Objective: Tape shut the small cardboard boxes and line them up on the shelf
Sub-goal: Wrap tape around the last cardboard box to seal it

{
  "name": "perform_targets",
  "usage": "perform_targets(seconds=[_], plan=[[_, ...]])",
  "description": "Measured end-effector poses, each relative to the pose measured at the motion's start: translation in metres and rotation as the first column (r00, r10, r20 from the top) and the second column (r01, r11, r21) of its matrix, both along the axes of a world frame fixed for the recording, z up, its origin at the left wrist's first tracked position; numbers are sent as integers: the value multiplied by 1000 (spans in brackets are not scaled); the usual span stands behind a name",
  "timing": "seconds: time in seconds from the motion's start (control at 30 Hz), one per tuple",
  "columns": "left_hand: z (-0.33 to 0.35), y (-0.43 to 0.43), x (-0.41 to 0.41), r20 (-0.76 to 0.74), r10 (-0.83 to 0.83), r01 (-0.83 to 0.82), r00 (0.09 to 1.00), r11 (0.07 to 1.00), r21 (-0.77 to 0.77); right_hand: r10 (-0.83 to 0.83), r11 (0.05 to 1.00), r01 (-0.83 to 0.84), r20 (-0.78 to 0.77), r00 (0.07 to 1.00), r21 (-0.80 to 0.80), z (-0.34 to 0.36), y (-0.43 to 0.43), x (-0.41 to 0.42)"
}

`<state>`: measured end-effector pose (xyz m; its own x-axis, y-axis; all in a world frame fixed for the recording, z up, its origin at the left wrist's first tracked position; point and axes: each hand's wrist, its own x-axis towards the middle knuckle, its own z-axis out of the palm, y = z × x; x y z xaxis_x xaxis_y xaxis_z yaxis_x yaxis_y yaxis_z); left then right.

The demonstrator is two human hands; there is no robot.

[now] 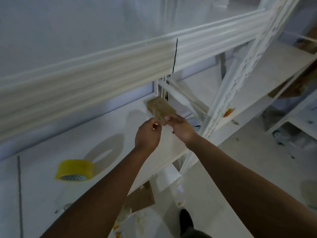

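A small brown cardboard box (160,108) sits on the white shelf (51,170), far back near the shelf's rear upright. My right hand (180,127) reaches to the box with its fingertips on the near edge. My left hand (148,134) is just left of it, fingers curled and pinched together close to the box's near corner; whether it holds tape is too blurred to tell. A yellow roll of tape (74,170) lies on the shelf to the left, apart from both hands.
The upper shelf's white beam (103,73) crosses overhead. A perforated white upright (240,79) stands to the right. Flat brown cardboard (140,197) lies on the floor below the shelf edge, near a dark shoe (186,220). More shelving stands at the right.
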<state>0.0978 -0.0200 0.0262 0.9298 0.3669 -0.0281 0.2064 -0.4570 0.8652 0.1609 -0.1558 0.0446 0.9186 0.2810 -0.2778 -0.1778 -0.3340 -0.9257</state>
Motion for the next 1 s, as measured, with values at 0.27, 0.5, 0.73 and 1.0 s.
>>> perform_targets(seconds=[0.27, 0.5, 0.73, 1.0], plan=[[-34, -30, 63, -235, 45, -32, 971, 998, 58, 277, 860, -206, 87, 957, -467, -49, -9, 90], [-56, -44, 98, -323, 276, -401, 905, 804, -438, 160, 943, -177, -82, 984, -281, -69, -1, 118], [-60, -43, 52, -147, 601, -560, 785, 589, -582, 91, 995, -93, -62, 994, -30, -70, 2, 86], [-28, -24, -64, 20, 640, -464, 768, 578, -671, 374, 897, -312, -161, 913, 312, -45, 17, 23]])
